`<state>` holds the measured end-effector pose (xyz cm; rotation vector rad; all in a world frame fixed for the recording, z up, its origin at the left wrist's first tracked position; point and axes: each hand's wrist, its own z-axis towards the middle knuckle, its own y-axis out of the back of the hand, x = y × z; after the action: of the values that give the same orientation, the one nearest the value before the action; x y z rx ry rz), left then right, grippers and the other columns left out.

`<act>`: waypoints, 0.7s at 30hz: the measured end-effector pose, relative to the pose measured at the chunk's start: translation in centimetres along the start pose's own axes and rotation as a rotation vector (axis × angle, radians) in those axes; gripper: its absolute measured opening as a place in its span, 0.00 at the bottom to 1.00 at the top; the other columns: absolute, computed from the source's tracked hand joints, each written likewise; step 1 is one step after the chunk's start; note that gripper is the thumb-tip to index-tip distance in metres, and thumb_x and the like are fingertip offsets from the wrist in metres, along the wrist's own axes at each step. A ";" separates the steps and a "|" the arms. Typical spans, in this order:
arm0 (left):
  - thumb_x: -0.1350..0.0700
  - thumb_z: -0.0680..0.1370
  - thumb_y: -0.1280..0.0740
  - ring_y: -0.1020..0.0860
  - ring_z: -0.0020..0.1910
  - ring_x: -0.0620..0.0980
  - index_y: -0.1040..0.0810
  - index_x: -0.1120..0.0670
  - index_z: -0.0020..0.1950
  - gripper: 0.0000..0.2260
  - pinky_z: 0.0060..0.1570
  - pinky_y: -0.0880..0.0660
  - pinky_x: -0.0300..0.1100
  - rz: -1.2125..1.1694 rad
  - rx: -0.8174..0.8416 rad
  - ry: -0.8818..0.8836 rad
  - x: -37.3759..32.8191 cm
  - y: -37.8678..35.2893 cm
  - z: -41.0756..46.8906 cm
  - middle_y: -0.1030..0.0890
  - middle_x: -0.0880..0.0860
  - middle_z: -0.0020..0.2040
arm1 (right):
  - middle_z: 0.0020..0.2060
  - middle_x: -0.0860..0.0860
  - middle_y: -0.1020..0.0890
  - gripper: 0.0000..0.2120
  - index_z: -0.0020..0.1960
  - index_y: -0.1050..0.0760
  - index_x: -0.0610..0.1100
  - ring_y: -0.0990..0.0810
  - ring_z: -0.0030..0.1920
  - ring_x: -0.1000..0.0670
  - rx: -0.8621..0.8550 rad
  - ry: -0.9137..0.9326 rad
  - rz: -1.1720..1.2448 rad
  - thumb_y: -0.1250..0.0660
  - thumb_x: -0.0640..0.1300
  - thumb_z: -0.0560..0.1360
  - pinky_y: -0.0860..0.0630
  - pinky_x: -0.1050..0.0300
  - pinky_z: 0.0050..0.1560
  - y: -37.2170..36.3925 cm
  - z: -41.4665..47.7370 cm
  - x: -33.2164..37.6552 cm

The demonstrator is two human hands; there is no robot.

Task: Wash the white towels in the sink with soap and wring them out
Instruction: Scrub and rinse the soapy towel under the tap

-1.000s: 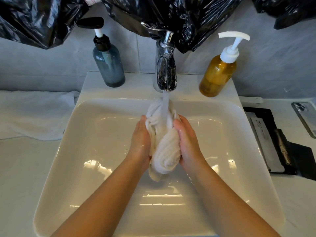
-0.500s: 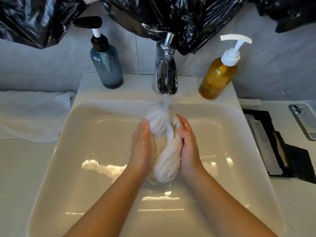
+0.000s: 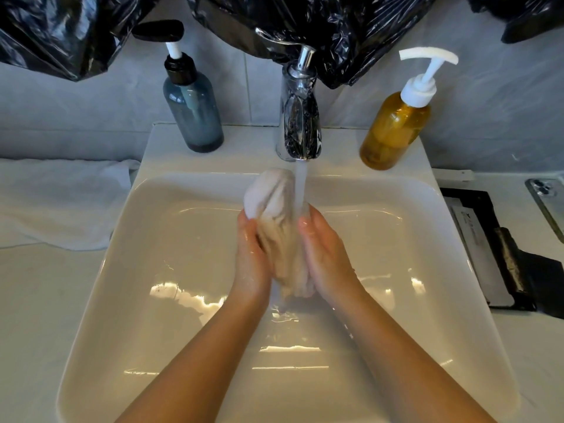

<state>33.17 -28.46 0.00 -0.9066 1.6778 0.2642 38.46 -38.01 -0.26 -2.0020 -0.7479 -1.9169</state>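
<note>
Head view, single entry. We recorded the white towel (image 3: 276, 230) bunched into an upright roll over the basin of the sink (image 3: 131, 285). It was held clear of the basin floor, its top end poking out above the fingertips. We noted the left hand (image 3: 251, 261) gripping it from the left and the right hand (image 3: 328, 264) from the right. The fingers were bent lightly round the cloth, so the roll was squeezed between the two palms. Both hands looked wet. The tap (image 3: 300, 117) was running: we logged a stream of water (image 3: 300, 184) falling on the right side of the towel, just beside the right fingertips. Rippled water lay on the basin floor under the hands. On the sink's back ledge we saw a blue-grey pump bottle (image 3: 193, 114) left of the tap and an amber pump bottle (image 3: 395, 129) right of it, both upright and well apart from the hands. A second white towel (image 3: 61, 203) lay on the counter (image 3: 36, 315) left of the sink, up against its rim. Right of the sink we noted a black tray (image 3: 518, 264) and, at the frame edge, a phone (image 3: 547, 206). Black plastic sheeting (image 3: 320, 22) hung above the tap
</note>
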 end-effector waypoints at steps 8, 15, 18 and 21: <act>0.44 0.74 0.36 0.20 0.59 0.48 0.29 0.48 0.70 0.25 0.57 0.22 0.44 0.239 0.184 -0.158 -0.4 0.4 0.0 0.20 0.50 0.61 | 0.46 0.49 0.15 0.14 0.57 0.24 0.45 0.15 0.48 0.53 -0.137 -0.251 0.325 0.38 0.54 0.79 0.20 0.56 0.49 0.7 0.4 0.8; 0.35 0.68 0.32 0.18 0.56 0.49 0.29 0.47 0.68 0.32 0.52 0.20 0.51 0.201 0.242 0.022 -1.1 1.4 0.2 0.18 0.49 0.59 | 0.60 0.42 0.18 0.18 0.69 0.29 0.41 0.18 0.59 0.45 -0.187 -0.358 0.860 0.40 0.48 0.83 0.20 0.51 0.55 0.5 1.1 1.4; 0.39 0.76 0.32 0.17 0.52 0.56 0.28 0.46 0.68 0.23 0.41 0.19 0.52 0.162 0.335 0.147 -1.6 1.3 0.0 0.18 0.52 0.59 | 0.58 0.43 0.17 0.16 0.69 0.30 0.41 0.17 0.58 0.47 -0.185 -0.282 0.881 0.38 0.43 0.82 0.20 0.54 0.53 0.7 1.3 1.6; 0.42 0.76 0.30 0.17 0.48 0.56 0.25 0.52 0.65 0.22 0.37 0.21 0.49 0.151 0.275 0.115 -1.7 1.4 0.1 0.17 0.59 0.55 | 0.60 0.41 0.19 0.20 0.70 0.31 0.38 0.20 0.61 0.44 -0.136 -0.244 0.859 0.35 0.41 0.79 0.22 0.49 0.62 1.3 1.7 1.4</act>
<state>32.31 -26.74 1.08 -0.6009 1.8385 0.0798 40.58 -37.95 1.21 -2.1432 0.2155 -1.2478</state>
